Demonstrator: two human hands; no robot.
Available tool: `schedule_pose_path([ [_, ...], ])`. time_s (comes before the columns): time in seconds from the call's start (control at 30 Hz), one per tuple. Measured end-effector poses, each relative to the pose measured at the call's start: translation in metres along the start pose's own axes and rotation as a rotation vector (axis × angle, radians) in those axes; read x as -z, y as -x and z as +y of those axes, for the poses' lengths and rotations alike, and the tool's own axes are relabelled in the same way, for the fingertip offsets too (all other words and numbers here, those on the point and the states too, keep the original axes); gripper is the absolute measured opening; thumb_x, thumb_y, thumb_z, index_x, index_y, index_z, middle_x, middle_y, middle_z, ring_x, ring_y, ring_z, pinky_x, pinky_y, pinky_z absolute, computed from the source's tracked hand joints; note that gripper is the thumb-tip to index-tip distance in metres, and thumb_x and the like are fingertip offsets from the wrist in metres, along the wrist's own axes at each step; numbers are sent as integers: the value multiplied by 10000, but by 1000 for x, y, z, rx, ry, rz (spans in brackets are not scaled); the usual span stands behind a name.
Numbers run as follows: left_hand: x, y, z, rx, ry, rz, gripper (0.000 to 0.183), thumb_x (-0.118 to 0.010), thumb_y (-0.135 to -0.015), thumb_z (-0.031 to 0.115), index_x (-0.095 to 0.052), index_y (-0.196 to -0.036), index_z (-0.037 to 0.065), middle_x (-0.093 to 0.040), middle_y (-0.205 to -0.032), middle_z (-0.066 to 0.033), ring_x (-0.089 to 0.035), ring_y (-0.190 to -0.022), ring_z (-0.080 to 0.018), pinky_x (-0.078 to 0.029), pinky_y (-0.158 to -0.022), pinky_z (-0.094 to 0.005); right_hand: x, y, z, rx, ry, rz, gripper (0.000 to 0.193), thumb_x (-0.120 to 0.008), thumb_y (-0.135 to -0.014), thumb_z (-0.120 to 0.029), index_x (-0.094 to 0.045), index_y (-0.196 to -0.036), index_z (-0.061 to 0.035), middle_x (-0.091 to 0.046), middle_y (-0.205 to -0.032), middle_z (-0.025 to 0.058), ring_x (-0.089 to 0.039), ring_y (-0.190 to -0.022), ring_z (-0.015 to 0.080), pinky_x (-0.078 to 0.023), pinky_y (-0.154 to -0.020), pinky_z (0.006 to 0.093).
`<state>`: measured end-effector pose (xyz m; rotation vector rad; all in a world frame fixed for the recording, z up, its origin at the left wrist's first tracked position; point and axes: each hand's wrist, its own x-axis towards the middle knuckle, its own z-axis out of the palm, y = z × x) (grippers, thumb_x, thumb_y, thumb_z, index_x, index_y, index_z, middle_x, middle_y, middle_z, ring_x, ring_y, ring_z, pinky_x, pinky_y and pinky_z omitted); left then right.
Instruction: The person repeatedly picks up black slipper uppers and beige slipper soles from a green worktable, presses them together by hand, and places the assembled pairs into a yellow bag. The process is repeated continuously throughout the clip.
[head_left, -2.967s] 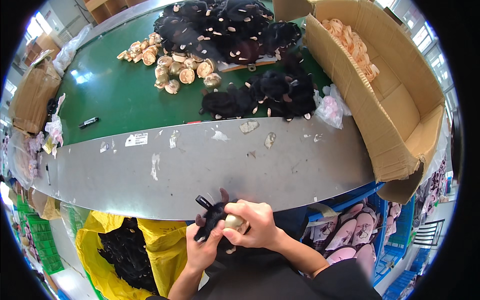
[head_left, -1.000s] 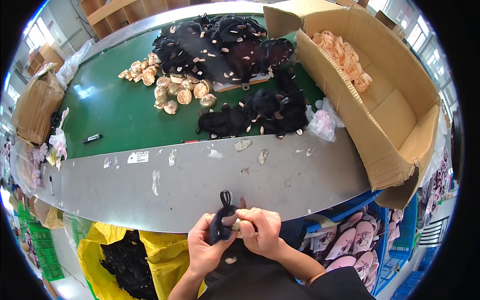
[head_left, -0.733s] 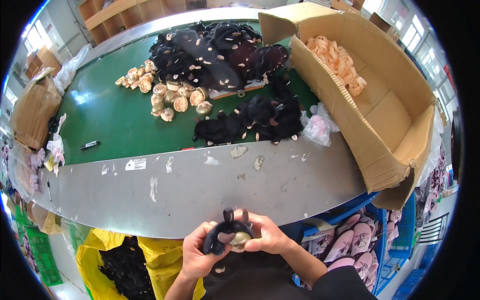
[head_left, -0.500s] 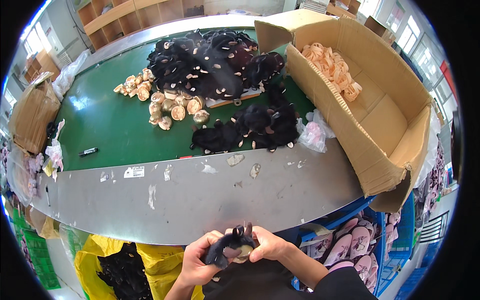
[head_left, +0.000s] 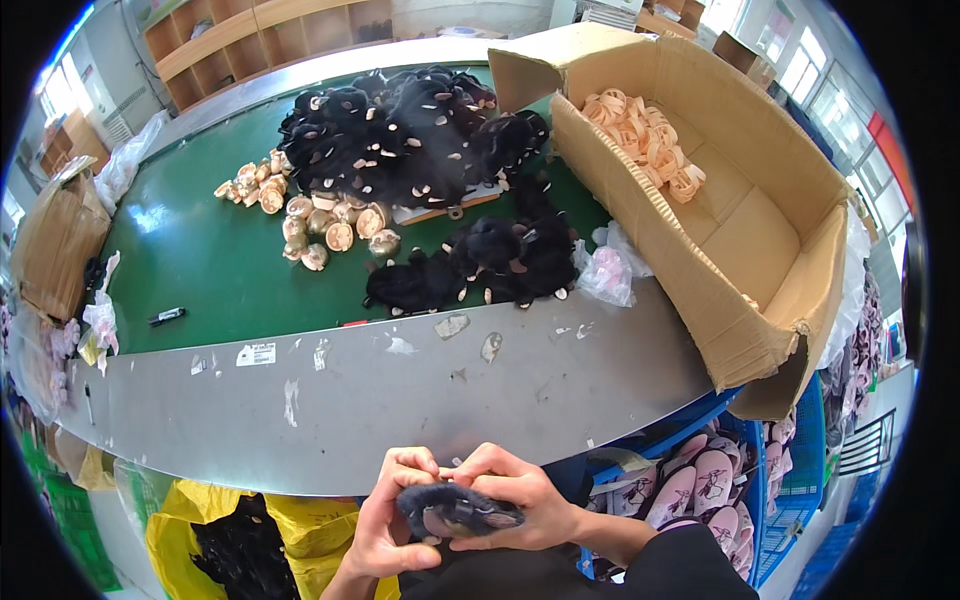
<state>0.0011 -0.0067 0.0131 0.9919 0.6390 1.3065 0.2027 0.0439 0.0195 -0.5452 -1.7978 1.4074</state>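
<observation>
A small black plush piece [head_left: 447, 508] with pinkish-grey ear patches is held between my two hands, beyond the table's near edge and low in the view. My left hand [head_left: 378, 528] grips its left side, thumb below and fingers over the top. On the other side my right hand [head_left: 528, 503] pinches it, with fingertips meeting at its upper edge. Several similar black plush pieces [head_left: 525, 252] lie on the green mat ahead, in front of a large heap of black plush [head_left: 390, 140]. Golden half-round shells [head_left: 340, 237] with peach-coloured insides sit left of them.
A big open carton [head_left: 745, 255] holding peach-coloured strips [head_left: 640, 140] stands at the right. Below it, blue crates [head_left: 760, 470] hold pink slippers [head_left: 713, 478]. A yellow bag [head_left: 320, 535] with black pieces is at lower left. A marker [head_left: 167, 316] lies on the mat.
My hands have turned the plush piece, so the golden part seen before at its right is now hidden. My right fingers have moved over its top edge. The whole view has shifted slightly.
</observation>
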Motion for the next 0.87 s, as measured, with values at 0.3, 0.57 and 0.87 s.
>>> schedule_pose_path([
  [0.3, -2, 1, 14, -175, -373, 11, 460, -916, -686, 155, -611, -1016, 55, -495, -1080, -128, -475, -1079, -270, -404, -1101, -569, 11, -15, -10, 356, 302, -13, 281, -813, -650, -31, -707, -906, 16, -649, -1078, 110, -618, -871, 291, -542, -805, 393],
  [0.57, -5, -12, 57, -413, -925, -4, 399, -925, -664, 206, -647, -912, 62, -619, -1009, -78, -545, -993, -277, -442, -1025, -534, 14, -37, -26, 512, 314, -49, 322, -825, -641, -66, -656, -904, 10, -629, -1045, 126, -618, -830, 298, -547, -787, 407],
  [0.87, 2, 9, 20, -474, -361, 3, 358, -881, -770, 285, -641, -895, 51, -618, -991, -107, -557, -934, -271, -454, -962, -525, -2, -30, -25, 301, 61, -199, 292, -838, -817, -144, -616, -951, -10, -578, -1048, 162, -631, -811, 305, -553, -687, 342],
])
